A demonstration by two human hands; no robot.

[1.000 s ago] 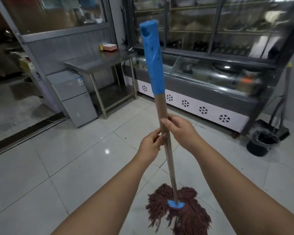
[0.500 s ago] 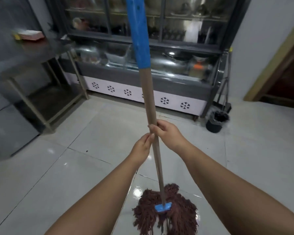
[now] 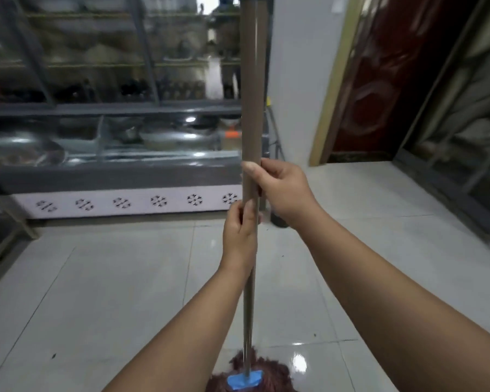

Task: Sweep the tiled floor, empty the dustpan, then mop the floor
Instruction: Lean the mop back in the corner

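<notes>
Hands, right hand [image 3: 280,190] above left hand [image 3: 239,236], grip upright mop handle [image 3: 252,108] tightly.

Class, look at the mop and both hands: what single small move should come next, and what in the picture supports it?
Probably push the mop head forward across the tiles. Both the left hand and right hand already grip the mop handle, the head sits close to the feet, and small dark specks lie on the floor ahead.

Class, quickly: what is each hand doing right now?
Left hand: curled round the mop handle, lower grip.
Right hand: curled round the same handle, just above.
</notes>
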